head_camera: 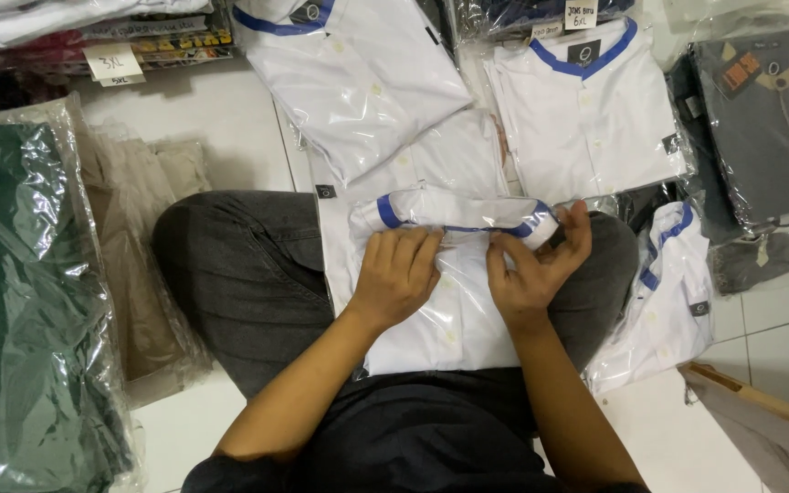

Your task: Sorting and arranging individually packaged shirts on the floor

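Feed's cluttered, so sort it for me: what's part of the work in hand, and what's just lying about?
In hand:
left hand
right hand
bagged white shirt on the lap

Lying about:
white shirts ahead
grey shirt
green bagged garments
size labels

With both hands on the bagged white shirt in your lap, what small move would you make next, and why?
Probably press the folded bag flap flat: it is rolled over the shirt collar end, the left hand rests below it, and the right hand pinches its end.

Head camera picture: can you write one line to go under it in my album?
Both hands, left hand and right hand, press a bagged white shirt on the person's lap.
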